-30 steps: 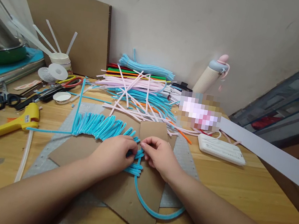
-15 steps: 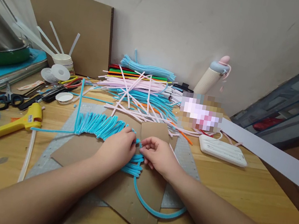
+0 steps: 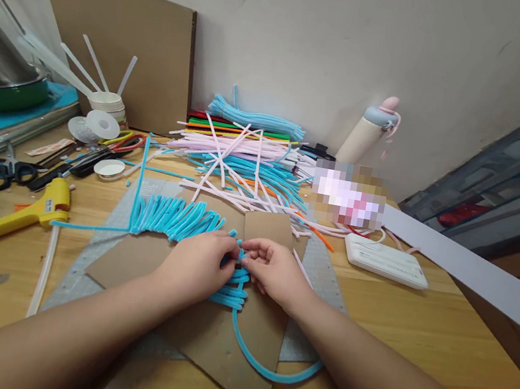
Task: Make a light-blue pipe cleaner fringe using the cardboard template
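A row of bent blue pipe cleaners (image 3: 175, 216) lies over cardboard pieces (image 3: 233, 344), curving round toward the front right. At its right end, my left hand (image 3: 202, 261) is closed on the blue stems, its fingertips partly hidden behind the knuckles. Facing it, my right hand (image 3: 271, 270) pinches a blue pipe cleaner between thumb and forefinger; the fingertips of both hands almost touch. Below them, a long blue pipe cleaner (image 3: 278, 377) loops out to the right and passes under my right forearm. Another stem stands upright at the row's left end.
Loose pink and blue pipe cleaners (image 3: 245, 165) are heaped at the back. To the left lie a yellow glue gun (image 3: 19, 216) and scissors (image 3: 10, 170). A white power strip (image 3: 386, 260) and a bottle (image 3: 364, 132) are on the right. A grey cutting mat (image 3: 78, 280) lies under the cardboard.
My left hand has shifted slightly down and left, its fingers curling closer to my right fingertips. My right hand stays pinched at nearly the same spot. The camera view has shifted slightly.
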Motion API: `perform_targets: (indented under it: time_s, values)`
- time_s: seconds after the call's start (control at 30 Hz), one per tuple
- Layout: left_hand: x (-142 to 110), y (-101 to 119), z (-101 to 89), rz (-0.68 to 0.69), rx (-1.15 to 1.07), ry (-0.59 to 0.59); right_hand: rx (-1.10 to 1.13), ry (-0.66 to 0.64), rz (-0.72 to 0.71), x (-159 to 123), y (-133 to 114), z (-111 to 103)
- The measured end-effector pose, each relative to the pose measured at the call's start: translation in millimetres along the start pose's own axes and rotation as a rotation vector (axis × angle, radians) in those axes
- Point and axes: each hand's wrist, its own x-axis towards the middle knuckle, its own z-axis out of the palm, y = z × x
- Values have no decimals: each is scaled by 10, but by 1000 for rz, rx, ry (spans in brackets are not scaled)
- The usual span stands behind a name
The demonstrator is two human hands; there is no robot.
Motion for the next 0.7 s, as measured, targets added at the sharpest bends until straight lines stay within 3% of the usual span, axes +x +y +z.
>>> perform_targets:
  time_s: [0.2,0.43,0.7]
  values:
    - [48,-40,32,-9,-18,43,-111,35,26,-16,-33,-11]
    - [73,-42,61,4,49,-22,-2,107,-33,-3,28,14]
    - [86,-11,87,-70,95,19,30,40,-41,-21,1,26]
